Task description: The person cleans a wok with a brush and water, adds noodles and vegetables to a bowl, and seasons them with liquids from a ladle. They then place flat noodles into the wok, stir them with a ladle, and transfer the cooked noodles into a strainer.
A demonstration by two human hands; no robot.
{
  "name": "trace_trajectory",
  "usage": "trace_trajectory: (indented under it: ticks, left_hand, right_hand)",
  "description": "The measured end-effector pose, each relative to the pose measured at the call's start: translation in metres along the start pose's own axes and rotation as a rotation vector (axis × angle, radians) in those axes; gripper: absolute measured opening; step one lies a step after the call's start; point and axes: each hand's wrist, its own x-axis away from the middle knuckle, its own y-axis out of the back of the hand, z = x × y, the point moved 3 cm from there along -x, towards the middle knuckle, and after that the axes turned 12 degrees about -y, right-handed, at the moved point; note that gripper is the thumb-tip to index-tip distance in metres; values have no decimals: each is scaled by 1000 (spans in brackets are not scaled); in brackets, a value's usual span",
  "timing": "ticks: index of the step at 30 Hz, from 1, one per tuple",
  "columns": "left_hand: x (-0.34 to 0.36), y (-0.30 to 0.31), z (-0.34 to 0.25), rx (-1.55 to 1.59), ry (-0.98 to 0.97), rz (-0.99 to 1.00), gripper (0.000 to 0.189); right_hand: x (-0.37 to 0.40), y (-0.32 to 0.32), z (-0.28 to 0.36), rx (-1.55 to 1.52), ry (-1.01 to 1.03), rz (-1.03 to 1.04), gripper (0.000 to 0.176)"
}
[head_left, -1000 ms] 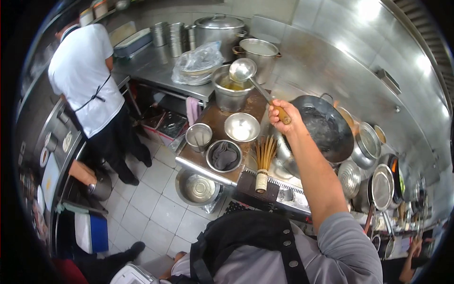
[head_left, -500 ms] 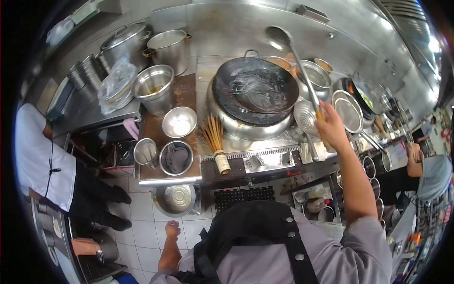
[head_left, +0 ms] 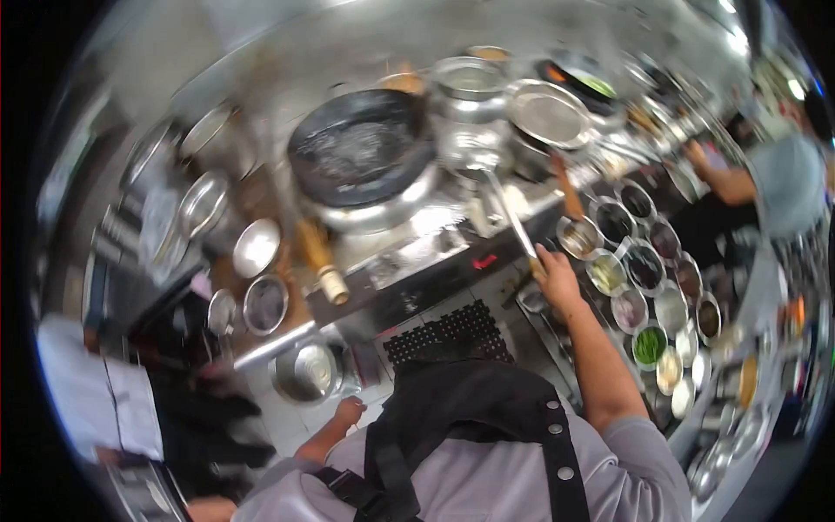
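Note:
My right hand [head_left: 558,280] is closed around the handle end of a long metal ladle [head_left: 511,211]. The ladle slants up and left, and its head is blurred in front of the strainers. A dark wok [head_left: 357,148] with a wet, shiny inside sits on the stove to the left of the ladle. Low by my side is my left hand [head_left: 350,411], its fingers curled and nothing visible in them. The nearest thing to it is a metal basin [head_left: 306,372] beside the counter.
A bamboo brush [head_left: 322,261] lies by the wok. Several bowls of ingredients, one with chopped greens [head_left: 650,345], stand at the right. A round mesh strainer [head_left: 550,113] rests behind. One person [head_left: 96,391] stands at left, another [head_left: 783,183] at far right. Black mat [head_left: 448,335] underfoot.
My view has turned right, bringing the ingredient bowls into sight and shifting the wok left. My right hand has lowered the ladle from its raised position toward the stove's front edge.

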Motion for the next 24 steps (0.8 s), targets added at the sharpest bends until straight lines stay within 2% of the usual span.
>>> trace_trajectory:
  ticks: [1, 2, 3, 4, 5, 7, 9, 11, 13, 15, 16, 17, 18, 20, 21, 22, 23, 24]
  left_hand:
    - [-25, 3, 3, 95, -141, -70, 19]
    - [-48, 1, 1, 192, -291, -125, 19]
    - [-54, 6, -46, 280, -442, -164, 18]
    - [-77, -9, -45, 125, -333, 13, 18]
    - [-99, -21, -66, 101, -252, 122, 18]
    - [-130, -56, -128, 95, -157, 262, 18]
    - [-148, -94, -187, 53, -156, 358, 18]
    - [-159, -124, -235, -6, -192, 431, 18]
    - [-161, -149, -278, -60, -250, 494, 18]
    - [-161, -172, -319, -107, -315, 561, 18]
    - [-160, -181, -336, -131, -342, 590, 18]
    - [-160, -189, -352, -156, -371, 618, 18]
    - [-160, -195, -366, -178, -394, 638, 19]
    - [-159, -203, -386, -223, -436, 675, 19]
    - [-158, -207, -394, -240, -450, 683, 19]
    - [-158, -209, -402, -256, -463, 693, 19]
    - [-159, -212, -408, -272, -475, 700, 19]
    - [-160, -216, -413, -289, -482, 712, 19]
  right_hand:
    - [27, 31, 9, -55, 47, -98, 56]
    - [57, 63, 11, -51, 108, -111, 51]
    - [92, 85, -9, -143, 144, -97, 47]
    - [132, 114, -33, -257, 82, -105, 43]
    - [176, 142, -59, -379, 23, -131, 41]
    - [264, 189, -121, -540, -168, -398, 33]
    - [362, 226, -206, -623, -482, -670, 26]
    - [470, 279, -255, -729, -589, -1250, 19]
    - [583, 320, -302, -459, -924, -1555, 18]
    - [670, 344, -319, -554, -929, -1923, 15]
    - [717, 346, -333, -327, -997, -1960, 18]
    - [763, 347, -343, 41, -1179, -1860, 22]
    - [796, 350, -331, 425, -1467, -1584, 28]
    - [862, 329, -325, 829, -1837, -1059, 30]
    - [905, 315, -326, 579, -1914, -921, 32]
    - [948, 296, -337, 498, -1938, -639, 37]
    - [941, 294, -311, -297, -2139, -619, 35]
    - [943, 269, -292, -689, -1991, -962, 33]
